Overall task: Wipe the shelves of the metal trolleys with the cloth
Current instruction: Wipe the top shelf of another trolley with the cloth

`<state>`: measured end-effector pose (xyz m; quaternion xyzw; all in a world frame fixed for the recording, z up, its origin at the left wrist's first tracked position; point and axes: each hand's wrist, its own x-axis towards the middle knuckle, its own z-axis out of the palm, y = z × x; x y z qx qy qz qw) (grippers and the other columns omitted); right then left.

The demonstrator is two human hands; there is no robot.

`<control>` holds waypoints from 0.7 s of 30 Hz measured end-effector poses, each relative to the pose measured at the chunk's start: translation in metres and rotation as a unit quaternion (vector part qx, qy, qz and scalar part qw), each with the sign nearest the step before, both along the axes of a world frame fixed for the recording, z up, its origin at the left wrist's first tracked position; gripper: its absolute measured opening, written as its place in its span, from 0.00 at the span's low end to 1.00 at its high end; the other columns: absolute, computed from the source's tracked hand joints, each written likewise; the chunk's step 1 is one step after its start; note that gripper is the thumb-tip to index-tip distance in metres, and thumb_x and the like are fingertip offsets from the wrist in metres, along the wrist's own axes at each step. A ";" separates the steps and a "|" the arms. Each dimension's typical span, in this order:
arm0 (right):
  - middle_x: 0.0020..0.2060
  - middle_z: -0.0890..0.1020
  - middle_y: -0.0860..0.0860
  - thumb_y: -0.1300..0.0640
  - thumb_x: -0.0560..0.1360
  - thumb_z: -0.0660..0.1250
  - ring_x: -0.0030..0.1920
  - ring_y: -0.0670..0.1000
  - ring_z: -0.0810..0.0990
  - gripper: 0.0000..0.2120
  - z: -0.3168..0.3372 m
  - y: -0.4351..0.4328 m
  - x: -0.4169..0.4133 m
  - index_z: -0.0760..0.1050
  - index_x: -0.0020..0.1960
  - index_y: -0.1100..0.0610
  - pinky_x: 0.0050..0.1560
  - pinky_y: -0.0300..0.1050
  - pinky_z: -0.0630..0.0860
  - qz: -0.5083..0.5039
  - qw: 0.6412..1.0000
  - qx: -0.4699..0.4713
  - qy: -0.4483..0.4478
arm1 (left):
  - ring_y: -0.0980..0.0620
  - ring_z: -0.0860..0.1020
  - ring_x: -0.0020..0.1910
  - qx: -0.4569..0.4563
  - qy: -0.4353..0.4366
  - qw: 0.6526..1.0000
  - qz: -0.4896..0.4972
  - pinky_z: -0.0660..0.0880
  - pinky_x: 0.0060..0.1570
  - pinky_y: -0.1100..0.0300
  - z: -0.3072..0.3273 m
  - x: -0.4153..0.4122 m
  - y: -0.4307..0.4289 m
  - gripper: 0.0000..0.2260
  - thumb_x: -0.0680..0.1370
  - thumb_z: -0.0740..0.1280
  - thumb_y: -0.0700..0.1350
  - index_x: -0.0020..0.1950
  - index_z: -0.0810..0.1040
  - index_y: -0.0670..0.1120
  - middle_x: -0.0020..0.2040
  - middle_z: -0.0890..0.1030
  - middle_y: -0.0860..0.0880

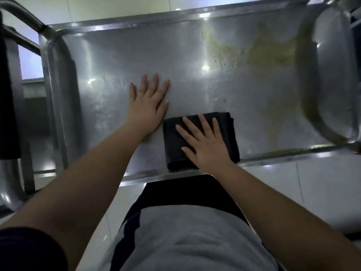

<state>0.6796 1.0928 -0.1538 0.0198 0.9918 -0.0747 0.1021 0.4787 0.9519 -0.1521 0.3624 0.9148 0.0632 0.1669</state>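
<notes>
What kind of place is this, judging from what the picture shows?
Most likely a commercial kitchen or canteen back room, though I cannot be sure. In view are a stainless steel trolley shelf with yellowish food-like stains, a black cloth and a pale tiled floor.

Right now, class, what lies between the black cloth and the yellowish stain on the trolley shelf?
In the head view, only bare steel shelf lies between the black cloth and the yellowish stain, apart from a few small specks.

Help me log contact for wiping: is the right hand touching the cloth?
Touching. The head view shows the right hand lying flat on the folded black cloth, fingers spread across it.
</notes>
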 end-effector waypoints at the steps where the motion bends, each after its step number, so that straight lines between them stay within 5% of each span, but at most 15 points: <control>1: 0.79 0.57 0.48 0.39 0.81 0.54 0.79 0.60 0.53 0.28 -0.001 0.018 0.012 0.56 0.79 0.44 0.76 0.64 0.46 0.002 1.000 0.011 -0.001 | 0.43 0.44 0.80 -0.007 0.007 1.000 -0.009 0.38 0.75 0.39 -0.005 0.003 0.002 0.25 0.85 0.49 0.57 0.81 0.50 0.57 0.82 0.48 0.49; 8: 0.79 0.55 0.50 0.36 0.80 0.48 0.79 0.62 0.48 0.31 0.008 0.094 0.040 0.50 0.80 0.44 0.75 0.67 0.41 -0.039 0.998 0.027 -0.041 | 0.43 0.46 0.80 -0.005 0.037 0.999 -0.008 0.41 0.75 0.37 -0.014 0.006 0.006 0.25 0.84 0.49 0.59 0.81 0.50 0.59 0.82 0.49 0.49; 13: 0.80 0.47 0.53 0.30 0.77 0.40 0.76 0.71 0.42 0.34 0.002 0.047 0.023 0.42 0.80 0.41 0.73 0.71 0.37 -0.255 0.960 0.064 -0.099 | 0.44 0.45 0.80 -0.002 0.031 1.000 -0.002 0.40 0.75 0.37 -0.012 0.006 0.004 0.25 0.84 0.48 0.58 0.81 0.49 0.58 0.82 0.47 0.48; 21: 0.80 0.54 0.55 0.26 0.72 0.55 0.75 0.74 0.47 0.40 0.006 -0.049 -0.017 0.54 0.79 0.41 0.72 0.74 0.41 -0.151 0.988 0.027 -0.027 | 0.45 0.44 0.80 0.001 0.036 0.999 0.006 0.40 0.75 0.37 -0.011 0.004 0.001 0.25 0.84 0.45 0.59 0.81 0.47 0.59 0.82 0.46 0.49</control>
